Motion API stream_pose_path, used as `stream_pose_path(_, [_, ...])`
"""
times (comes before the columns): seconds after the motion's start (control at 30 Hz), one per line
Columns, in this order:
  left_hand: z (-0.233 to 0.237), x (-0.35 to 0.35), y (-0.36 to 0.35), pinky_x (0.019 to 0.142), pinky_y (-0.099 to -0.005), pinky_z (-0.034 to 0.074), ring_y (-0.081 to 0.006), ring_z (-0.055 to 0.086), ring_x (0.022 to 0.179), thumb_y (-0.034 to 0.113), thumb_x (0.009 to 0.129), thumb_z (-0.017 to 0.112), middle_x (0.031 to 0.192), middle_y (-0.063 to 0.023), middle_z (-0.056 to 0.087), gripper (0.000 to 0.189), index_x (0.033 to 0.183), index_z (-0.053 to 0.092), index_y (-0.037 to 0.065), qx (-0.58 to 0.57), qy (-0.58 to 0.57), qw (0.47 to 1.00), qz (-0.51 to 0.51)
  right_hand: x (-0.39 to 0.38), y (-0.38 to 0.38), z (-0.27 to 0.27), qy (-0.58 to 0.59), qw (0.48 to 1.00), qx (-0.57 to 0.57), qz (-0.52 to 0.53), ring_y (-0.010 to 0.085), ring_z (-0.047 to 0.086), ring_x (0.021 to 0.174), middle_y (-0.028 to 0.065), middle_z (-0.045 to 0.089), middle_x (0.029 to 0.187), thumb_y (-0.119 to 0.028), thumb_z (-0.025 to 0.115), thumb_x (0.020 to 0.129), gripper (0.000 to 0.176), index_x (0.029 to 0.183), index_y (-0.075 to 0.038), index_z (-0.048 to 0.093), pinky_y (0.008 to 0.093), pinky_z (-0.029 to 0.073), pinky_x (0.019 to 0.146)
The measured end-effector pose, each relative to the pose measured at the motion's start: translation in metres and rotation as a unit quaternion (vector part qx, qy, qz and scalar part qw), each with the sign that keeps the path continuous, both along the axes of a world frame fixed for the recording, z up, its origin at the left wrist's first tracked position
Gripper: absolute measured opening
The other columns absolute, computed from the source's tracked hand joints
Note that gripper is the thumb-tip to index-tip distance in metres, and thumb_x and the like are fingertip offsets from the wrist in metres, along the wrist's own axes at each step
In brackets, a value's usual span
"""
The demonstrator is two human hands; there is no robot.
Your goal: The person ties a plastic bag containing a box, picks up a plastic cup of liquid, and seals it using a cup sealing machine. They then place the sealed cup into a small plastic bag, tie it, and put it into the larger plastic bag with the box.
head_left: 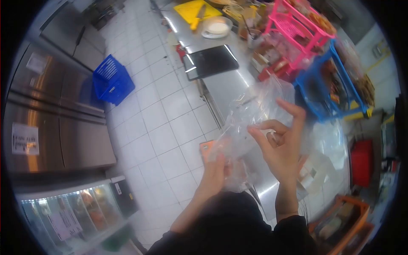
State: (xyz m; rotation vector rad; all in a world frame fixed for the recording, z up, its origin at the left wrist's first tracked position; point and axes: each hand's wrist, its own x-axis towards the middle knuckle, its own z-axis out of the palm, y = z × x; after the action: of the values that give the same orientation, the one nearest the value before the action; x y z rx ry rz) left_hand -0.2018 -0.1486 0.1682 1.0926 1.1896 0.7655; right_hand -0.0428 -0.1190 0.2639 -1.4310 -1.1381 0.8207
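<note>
A clear plastic bag (250,114) is held up in front of me over the steel counter (229,89). My right hand (282,146) pinches the bag's upper edge between thumb and forefinger, the other fingers spread. My left hand (216,172) grips the bag's lower part from underneath, partly hidden behind the crumpled plastic. What is inside the bag cannot be made out.
On the counter lie a dark tray (210,61), a yellow cutting board with a knife (193,10) and a white bowl (216,27). Pink (297,29) and blue (335,85) racks stand to the right. A blue basket (112,80) sits on the tiled floor near steel fridges (55,106).
</note>
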Motion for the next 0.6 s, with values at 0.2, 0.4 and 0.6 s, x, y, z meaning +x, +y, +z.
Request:
stream_pose_path(0.2, [-0.080,-0.002,0.003,0.038,-0.0210,0.028,-0.0055,0.029,0.039,0.069,0.095,0.020,0.053,0.0033,0.037,0.072,0.062,0.044,0.010,-0.212,-0.365,0.902,-0.087,-0.092,0.095,-0.042,-0.246,0.903,0.023,0.351,0.0286,0.066,0.079,0.0104,0.063,0.074,0.003,0.070,0.070,0.066,0.127,-0.007,0.039,0.0387,0.051,0.068])
stream_pose_path(0.4, [-0.124,0.021,-0.008,0.038,-0.0182,0.023,-0.0033,0.025,0.038,0.074,0.093,0.026,0.056,0.0041,0.037,0.072,0.062,0.042,0.011,-0.269,-0.372,0.888,-0.035,-0.169,0.176,-0.152,-0.355,0.853,0.047,0.379,0.0343,0.063,0.062,0.0140,0.057,0.060,0.005,0.065,0.072,0.057,0.120,-0.011,0.039,0.0414,0.049,0.061])
stream_pose_path(0.6, [-0.108,0.024,-0.020,0.039,-0.0190,0.023,-0.0018,0.029,0.042,0.069,0.096,0.029,0.060,0.0039,0.039,0.069,0.063,0.044,0.010,-0.225,-0.395,0.847,-0.276,-0.104,0.163,-0.071,-0.225,0.929,-0.009,0.295,0.0298,0.067,0.081,0.0180,0.062,0.083,0.008,0.063,0.079,0.056,0.127,-0.009,0.039,0.0359,0.051,0.062])
